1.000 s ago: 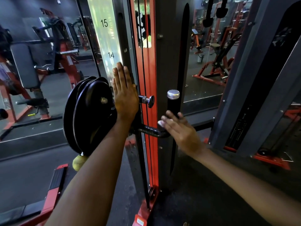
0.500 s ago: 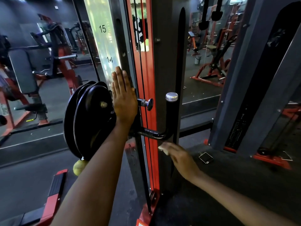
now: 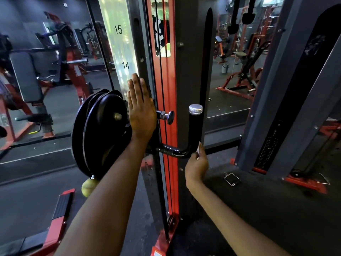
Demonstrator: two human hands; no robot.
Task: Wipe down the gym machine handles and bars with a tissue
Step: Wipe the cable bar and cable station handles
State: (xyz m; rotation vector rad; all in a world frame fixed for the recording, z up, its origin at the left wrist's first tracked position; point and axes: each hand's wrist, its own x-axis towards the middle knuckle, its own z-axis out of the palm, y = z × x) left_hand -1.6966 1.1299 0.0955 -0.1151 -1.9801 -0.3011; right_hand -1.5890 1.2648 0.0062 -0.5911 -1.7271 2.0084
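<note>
The right hand (image 3: 196, 163) has come back up from below the black L-shaped handle (image 3: 195, 126): half a second ago it hung lower, beside the dark upright under the bend, and now it cups the outside of the bend where the horizontal bar turns into the vertical grip. Its fingers are curled together against the bar, and a sliver of white tissue (image 3: 199, 151) shows between them and the metal; how much tissue lies under the palm cannot be told. A full second ago this hand lay higher on the same bend, fingers spread. The left hand (image 3: 141, 108) has stayed where it was, flat against the machine's dark post (image 3: 145, 52) just below the number 14 on the scale strip (image 3: 120, 48), fingers straight and close together, holding nothing. The weight plates (image 3: 100, 133) to its left, the pull pin (image 3: 167, 116) to its right and the handle's silver end cap (image 3: 195, 109) have not moved.
</note>
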